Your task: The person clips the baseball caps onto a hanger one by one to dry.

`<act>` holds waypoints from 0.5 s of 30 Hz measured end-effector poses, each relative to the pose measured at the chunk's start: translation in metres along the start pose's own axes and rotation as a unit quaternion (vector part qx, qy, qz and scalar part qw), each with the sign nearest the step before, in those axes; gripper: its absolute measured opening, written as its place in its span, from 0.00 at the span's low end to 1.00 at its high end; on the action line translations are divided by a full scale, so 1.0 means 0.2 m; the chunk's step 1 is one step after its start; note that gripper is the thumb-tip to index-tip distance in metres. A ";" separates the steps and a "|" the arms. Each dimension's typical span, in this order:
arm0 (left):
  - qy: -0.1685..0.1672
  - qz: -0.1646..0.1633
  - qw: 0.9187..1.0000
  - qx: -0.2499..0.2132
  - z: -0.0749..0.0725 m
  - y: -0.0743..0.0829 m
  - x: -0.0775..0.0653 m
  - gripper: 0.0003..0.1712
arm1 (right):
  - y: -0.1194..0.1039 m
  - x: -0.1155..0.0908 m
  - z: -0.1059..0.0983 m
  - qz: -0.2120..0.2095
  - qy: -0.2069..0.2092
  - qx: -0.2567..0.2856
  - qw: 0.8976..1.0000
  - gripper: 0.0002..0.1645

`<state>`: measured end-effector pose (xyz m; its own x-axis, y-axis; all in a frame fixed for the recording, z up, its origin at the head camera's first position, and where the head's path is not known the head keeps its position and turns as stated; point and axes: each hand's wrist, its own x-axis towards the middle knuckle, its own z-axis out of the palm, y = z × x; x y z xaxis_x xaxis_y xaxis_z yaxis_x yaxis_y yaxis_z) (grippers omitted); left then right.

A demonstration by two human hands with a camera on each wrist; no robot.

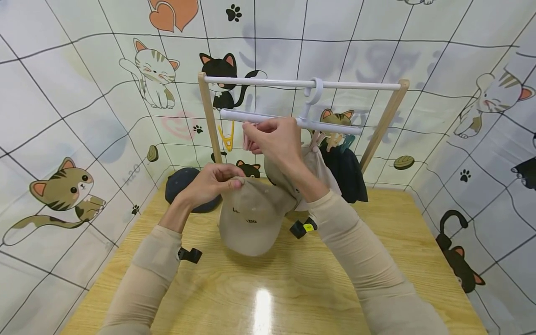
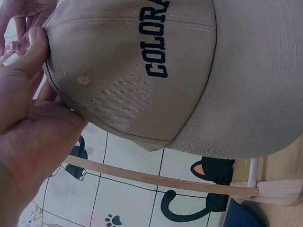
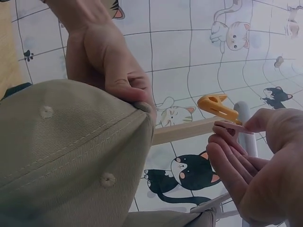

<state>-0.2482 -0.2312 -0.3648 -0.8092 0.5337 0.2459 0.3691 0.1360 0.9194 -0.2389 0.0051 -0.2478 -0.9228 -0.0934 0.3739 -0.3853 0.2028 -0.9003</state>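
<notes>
My left hand [image 1: 205,186] pinches the top of a beige baseball cap [image 1: 251,232], thumb on the near side of the cloth. The cap hangs brim down over the table, dark lettering on its front facing me. Just above and to the right, my right hand [image 1: 278,139] holds a pink clothes clip [image 3: 232,126] between thumb and fingers, right under the bar of a white hanger [image 1: 234,114]. A yellow clip [image 1: 227,138] dangles from the hanger's left end. In the right wrist view the pinched cap top is apart from the pink clip.
The hanger hooks over the white rod [image 1: 259,82] of a rack with wooden posts [image 1: 385,121]. Another light cap [image 1: 324,174] and a dark cap [image 1: 349,174] hang from clips at the right. A navy cap [image 1: 180,181] lies at the table's back left.
</notes>
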 end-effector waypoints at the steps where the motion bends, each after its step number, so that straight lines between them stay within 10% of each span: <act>1: 0.001 0.000 1.000 -0.002 0.00 0.00 0.00 0.09 | 0.00 0.00 0.00 -0.001 -0.001 0.002 1.000 0.15; 15: 0.018 0.011 1.000 -0.009 0.01 0.02 0.05 0.09 | 0.06 -0.02 -0.03 -0.049 -0.017 -0.018 0.998 0.19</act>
<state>-0.2547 -0.2238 -0.3591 -0.8166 0.5063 0.2773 0.3791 0.1082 0.9190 -0.2401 0.0140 -0.2576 -0.8803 -0.1481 0.4506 -0.4737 0.2262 -0.8511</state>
